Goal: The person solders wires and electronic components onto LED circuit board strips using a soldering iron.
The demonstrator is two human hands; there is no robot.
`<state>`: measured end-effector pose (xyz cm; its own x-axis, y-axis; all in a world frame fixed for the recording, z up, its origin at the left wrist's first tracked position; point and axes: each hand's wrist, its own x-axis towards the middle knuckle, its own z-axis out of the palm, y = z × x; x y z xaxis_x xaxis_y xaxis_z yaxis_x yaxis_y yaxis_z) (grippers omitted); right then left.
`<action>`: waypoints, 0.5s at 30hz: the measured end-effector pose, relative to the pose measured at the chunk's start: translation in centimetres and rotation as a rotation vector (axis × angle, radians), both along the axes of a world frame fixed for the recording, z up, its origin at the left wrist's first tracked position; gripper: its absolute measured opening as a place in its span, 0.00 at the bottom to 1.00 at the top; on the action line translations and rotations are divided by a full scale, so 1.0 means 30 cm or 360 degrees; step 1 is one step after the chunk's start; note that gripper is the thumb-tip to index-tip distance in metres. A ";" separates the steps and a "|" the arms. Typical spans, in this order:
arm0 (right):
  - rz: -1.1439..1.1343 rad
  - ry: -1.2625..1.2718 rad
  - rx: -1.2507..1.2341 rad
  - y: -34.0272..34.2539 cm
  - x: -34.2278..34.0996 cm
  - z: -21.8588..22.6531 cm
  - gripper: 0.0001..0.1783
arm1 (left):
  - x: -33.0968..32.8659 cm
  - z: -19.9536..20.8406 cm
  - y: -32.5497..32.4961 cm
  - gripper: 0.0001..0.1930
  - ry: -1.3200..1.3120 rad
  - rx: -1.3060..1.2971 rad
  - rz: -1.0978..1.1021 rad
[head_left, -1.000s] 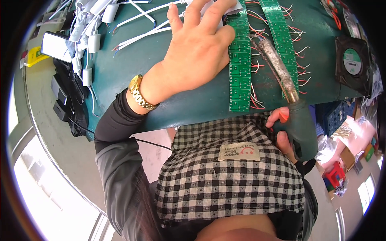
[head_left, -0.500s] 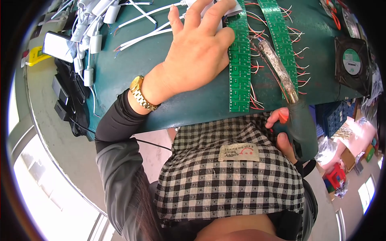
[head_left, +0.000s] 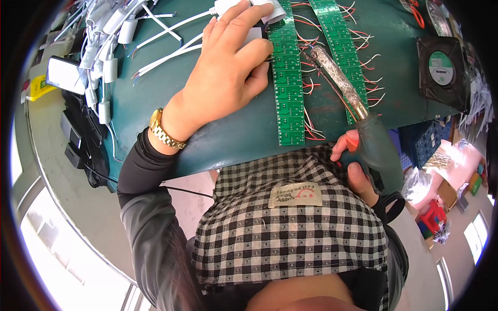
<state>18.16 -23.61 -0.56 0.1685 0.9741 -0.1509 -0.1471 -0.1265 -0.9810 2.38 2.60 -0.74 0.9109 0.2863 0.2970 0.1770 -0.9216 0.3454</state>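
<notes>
At the top of the mat, my left hand (head_left: 228, 67) has its fingers curled over a white plastic cable housing (head_left: 274, 12); its thumb lies by the left edge of a green circuit board strip (head_left: 288, 93). The strip carries red and white wires along its right side. My right hand (head_left: 353, 160), partly hidden, grips the dark handle of a soldering iron (head_left: 340, 78). The iron's metal barrel slants up and left across the gap between the two strips, its tip close to wires at the near strip's right edge. A second green strip (head_left: 334, 46) lies to the right, partly behind the barrel.
White cables with housings (head_left: 106, 67) are heaped at the far left beside a phone-like white-screened device (head_left: 66, 75). Loose white cables (head_left: 171, 57) lie left of my hand. A black fan (head_left: 442, 72) stands at the right mat edge, near a blue crate (head_left: 423, 142).
The whole view has shifted, so the table things sit further left. My left hand has drawn slightly away from the near strip, showing more of the white housing. The iron stays in my right hand.
</notes>
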 end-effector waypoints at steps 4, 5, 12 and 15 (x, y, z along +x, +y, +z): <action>-0.0026 0.0044 0.0068 -0.006 -0.015 -0.029 0.21 | 0.072 -0.193 0.111 0.07 -0.1548 0.0504 -0.0674; -0.0029 0.0043 0.0086 -0.009 -0.013 -0.037 0.21 | 0.077 -0.194 0.109 0.07 -0.1553 0.0480 -0.0682; 0.0049 0.0048 0.0025 0.028 -0.018 0.002 0.18 | 0.068 -0.198 0.104 0.08 -0.1631 0.0357 -0.0665; -0.0485 0.0565 -0.0162 0.010 -0.080 0.009 0.17 | 0.062 -0.130 0.054 0.08 -0.1561 0.0317 -0.0635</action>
<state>15.77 -23.31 -0.30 0.3648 0.8658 -0.3426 -0.5159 -0.1183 -0.8484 4.23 4.23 -4.63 0.2669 -0.1129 0.9571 -0.4215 -0.9068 0.0106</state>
